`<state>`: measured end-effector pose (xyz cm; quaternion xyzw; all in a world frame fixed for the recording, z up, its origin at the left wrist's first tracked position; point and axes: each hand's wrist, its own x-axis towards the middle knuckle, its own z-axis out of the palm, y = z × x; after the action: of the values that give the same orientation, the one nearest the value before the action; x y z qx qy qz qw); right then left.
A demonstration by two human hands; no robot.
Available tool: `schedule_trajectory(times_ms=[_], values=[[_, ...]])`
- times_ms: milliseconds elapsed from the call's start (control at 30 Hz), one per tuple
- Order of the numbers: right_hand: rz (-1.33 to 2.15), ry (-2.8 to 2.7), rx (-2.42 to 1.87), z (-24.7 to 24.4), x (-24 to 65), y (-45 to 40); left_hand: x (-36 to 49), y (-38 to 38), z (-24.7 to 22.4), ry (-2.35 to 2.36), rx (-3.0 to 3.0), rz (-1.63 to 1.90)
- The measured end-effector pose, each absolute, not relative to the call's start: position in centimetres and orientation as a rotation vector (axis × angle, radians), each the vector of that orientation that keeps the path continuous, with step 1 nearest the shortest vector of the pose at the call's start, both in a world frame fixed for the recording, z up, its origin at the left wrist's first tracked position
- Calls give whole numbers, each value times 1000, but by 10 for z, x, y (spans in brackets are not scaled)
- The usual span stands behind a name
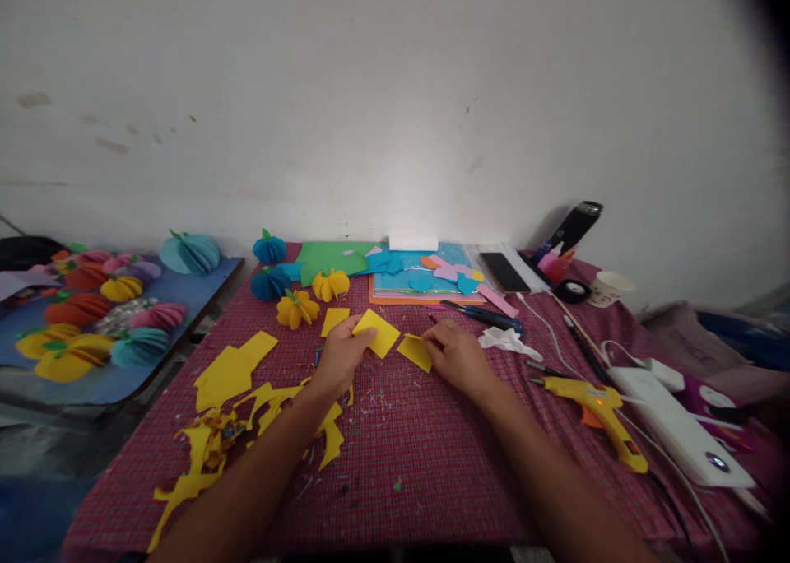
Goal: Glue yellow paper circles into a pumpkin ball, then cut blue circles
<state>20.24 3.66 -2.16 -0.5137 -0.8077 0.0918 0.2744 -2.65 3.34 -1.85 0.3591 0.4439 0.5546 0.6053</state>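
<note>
**Both hands occupied: one yellow paper piece pinched in each**

Left hand [339, 355]: narrow grip. A flat, square yellow paper card [381, 336] is held by its left side, thumb laid on top, fingers mostly hidden underneath.

Right hand [457, 355]: fingers curled, nearly closed. A smaller-looking yellow paper piece [415, 353] is pinched at its right edge by the fingertips. The two pieces are held just beside each other, a slight gap between them, in front of the person.

Another yellow paper square [334, 319] is left lying just beyond the left hand. Cut yellow paper scraps [268, 407] are strewn left of it and by the left forearm; two yellow paper pumpkins [298, 309] are placed beyond it. Right of the right hand: crumpled white tissue [507, 342], then a yellow glue gun [589, 397], both untouched.
</note>
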Motion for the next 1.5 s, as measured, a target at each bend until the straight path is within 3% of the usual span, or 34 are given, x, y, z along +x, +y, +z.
schedule_trajectory(times_ms=[267,567,933,1300,1500], values=[[448,-2338,-1345,-14,198,25,-27,32,-14,1060,854,1245],[367,-2127,-1040,-3,181,12,-19,26,-19,1061,922,1162],[406,-2204,-1065,-13,175,11,-17,15,-8,844,877,1079],[737,-1928,-1157,-8,168,12,-16,14,-17,841,1172,1037],[1122,-1671,-1201,-4,165,8,-18,16,-19,833,1070,1016]])
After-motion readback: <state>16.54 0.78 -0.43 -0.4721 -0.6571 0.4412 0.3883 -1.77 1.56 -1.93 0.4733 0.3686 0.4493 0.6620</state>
